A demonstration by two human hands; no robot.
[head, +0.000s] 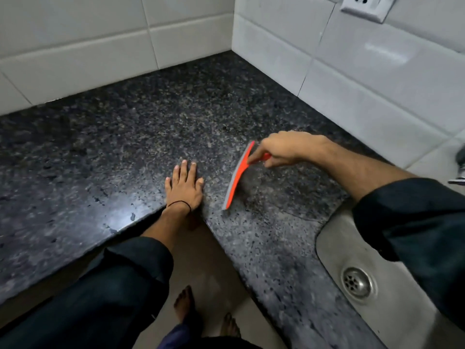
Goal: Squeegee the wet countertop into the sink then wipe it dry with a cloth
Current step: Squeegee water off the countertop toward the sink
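Note:
A dark speckled granite countertop [120, 137] fills an L-shaped corner and glistens with wet patches. My right hand [284, 148] is shut on the handle of an orange squeegee [237, 176], whose grey blade rests on the counter, running from far to near. My left hand [185, 183] lies flat on the counter near its inner front edge, fingers spread, just left of the squeegee. A steel sink [329, 244] with a round drain [357, 282] sits at the lower right, partly hidden by my right sleeve. No cloth is in view.
White tiled walls [364, 79] close the counter at the back and right, with a socket [364, 7] at the top right. A bit of tap [459, 181] shows at the right edge. My bare feet [186, 307] stand on the floor below.

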